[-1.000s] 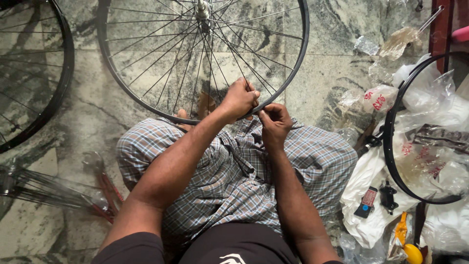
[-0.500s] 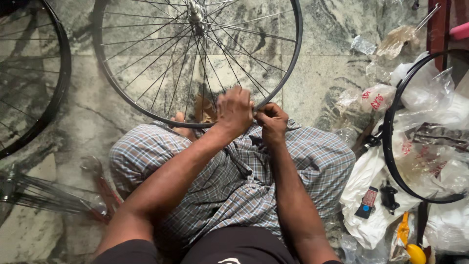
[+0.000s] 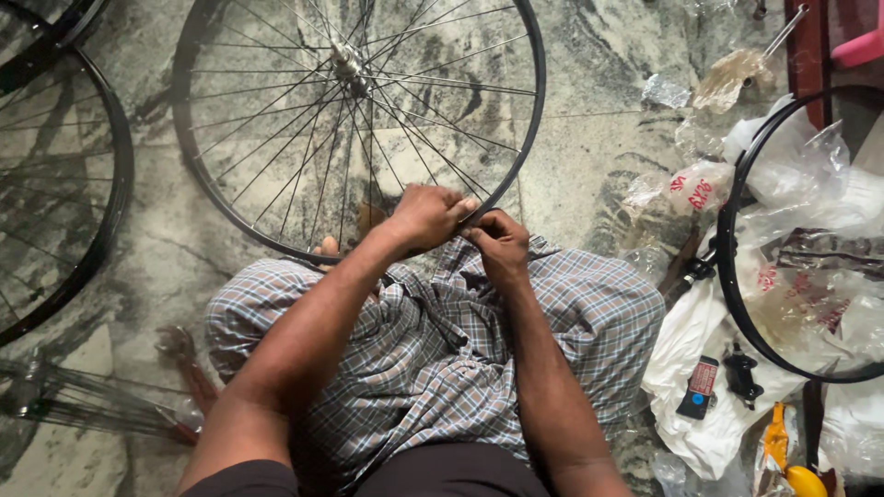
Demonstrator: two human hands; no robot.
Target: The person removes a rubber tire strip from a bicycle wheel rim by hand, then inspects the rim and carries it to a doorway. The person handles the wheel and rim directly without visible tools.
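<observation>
Here we are, looking straight down on a person sitting on a marbled stone floor [image 3: 589,147], a checked cloth [image 3: 442,359] spread over the lap. Right in front stands a spoked bicycle wheel [image 3: 359,120], its black rim sweeping round a silver hub [image 3: 348,64], the near edge of the rim resting just above the knees.

Both hands meet at that near edge, on the lower right of the rim. The left hand [image 3: 425,216] is curled over the rim from above, fingers bent and closed on it, thumb stretched out to the right. The right hand [image 3: 497,244] sits just beside it, touching it, fingers pinched narrow at the rim itself; whether something small is held in that pinch I cannot tell, it is hidden between the fingertips.

A toe [image 3: 324,247] peeks out under the rim, just left of the left forearm.

Off to the left, a second wheel [image 3: 92,184] lies partly out of view, well apart from the hands. Lower left, a bundle of loose spokes [image 3: 83,405] lies on the floor.

To the right, a bare black rim [image 3: 737,276] curves around a heap of clear plastic bags [image 3: 810,193]. Below it, on a white bag [image 3: 691,368], a small dark packet [image 3: 700,387] and a black fitting [image 3: 742,375] lie side by side. A yellow object [image 3: 801,480] shows in the bottom right corner.
</observation>
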